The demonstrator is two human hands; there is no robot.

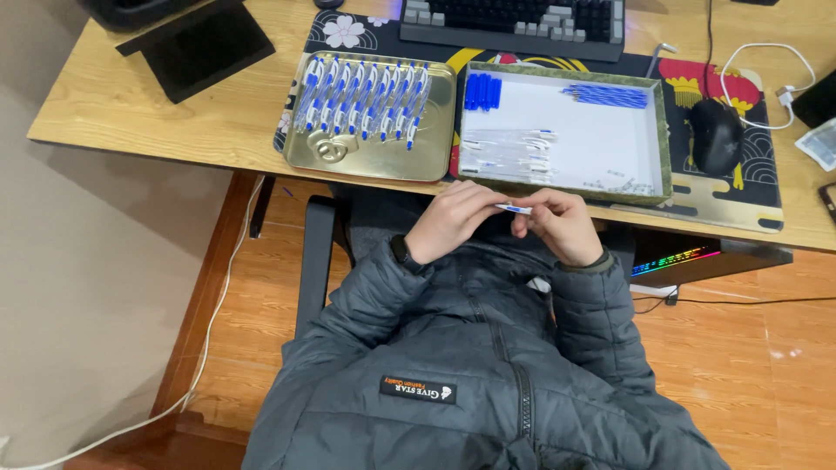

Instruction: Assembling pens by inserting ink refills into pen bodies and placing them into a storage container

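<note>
While held: 1 pen (515, 209), 2 hands (453, 222).

Wooden desk (174, 113); tiled orange floor (749, 348)

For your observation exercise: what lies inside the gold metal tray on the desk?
Inside the gold tray lies a row of blue-and-white pens, side by side, above a gold ornament. What lies beneath the pens is covered.
</note>
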